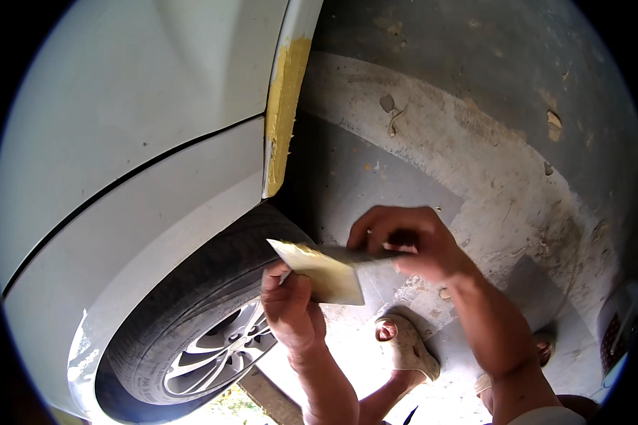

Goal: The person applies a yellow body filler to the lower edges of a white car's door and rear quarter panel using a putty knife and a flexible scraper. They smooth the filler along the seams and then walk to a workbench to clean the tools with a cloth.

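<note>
- In the head view, I see a grey floor (376,177) with a broad, paler strip of rough concrete (432,120) curving across it, scuffed and stained; strong light washes out the ground at the bottom.
- A white car body (135,92) fills the left side, its smooth panels split by a dark seam.
- Along the edge of that body runs yellow paste (285,106) – matte, thick, and ragged down one side.
- Below it is a black tyre (213,258) with grooved rubber, around a silvery spoked wheel rim (230,347).
- The left hand (288,304) pinches a flat, pale plate (333,281), thumb against fingers; the plate is four-cornered, tilted, with yellow smears near its upper edge. It sits in front of the tyre's right side, just below the pasted edge and apart from it.
- The right hand (418,244) is curled, fingers and thumb closed on a thin, dark blade (376,255), which is blurred and reaches over to the plate; whether they touch I can't tell.
- Beneath the hands there's a foot in a beige sandal (415,347); the right forearm partly hides what is behind it.
- Flaky debris (553,125) lies on the floor to the right – a small grey lump (387,103) too, farther left.
</note>
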### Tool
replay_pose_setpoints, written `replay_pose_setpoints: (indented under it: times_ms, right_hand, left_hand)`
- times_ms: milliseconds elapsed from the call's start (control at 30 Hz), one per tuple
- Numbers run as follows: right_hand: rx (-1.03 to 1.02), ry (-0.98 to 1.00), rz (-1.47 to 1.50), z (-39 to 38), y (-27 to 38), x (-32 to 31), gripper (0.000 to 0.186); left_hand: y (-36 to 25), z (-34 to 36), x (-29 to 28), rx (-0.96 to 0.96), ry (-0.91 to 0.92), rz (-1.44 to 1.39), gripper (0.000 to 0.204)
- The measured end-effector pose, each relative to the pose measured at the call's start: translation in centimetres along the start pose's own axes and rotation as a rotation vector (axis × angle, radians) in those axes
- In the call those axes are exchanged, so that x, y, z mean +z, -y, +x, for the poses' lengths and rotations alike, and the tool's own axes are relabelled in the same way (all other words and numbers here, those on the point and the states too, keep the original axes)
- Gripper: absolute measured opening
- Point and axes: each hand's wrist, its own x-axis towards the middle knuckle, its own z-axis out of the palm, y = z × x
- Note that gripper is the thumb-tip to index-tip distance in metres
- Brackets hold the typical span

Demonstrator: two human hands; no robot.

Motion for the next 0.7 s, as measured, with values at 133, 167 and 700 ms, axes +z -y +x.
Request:
replay_pose_setpoints:
  times_ms: [133, 167, 700]
  right_hand:
    - [0.182, -0.527, -0.869, 3.7, -0.6, -2.6, 0.036]
    - [0.077, -0.65, -0.647, 5.6, -0.9, -3.0, 0.042]
    - [-0.429, -0.772, -0.91, 7.9, -7.3, 3.9, 0.04]
  left_hand:
    - [-0.4, -0.3, -0.8, -0.038, -0.024, 0.014, 0.031]
    - [-0.3, -0.5, -0.6, -0.049, -0.011, -0.056, 0.031]
    - [0.6, -1.7, -2.2, -0.076, 0.107, -0.173, 0.032]
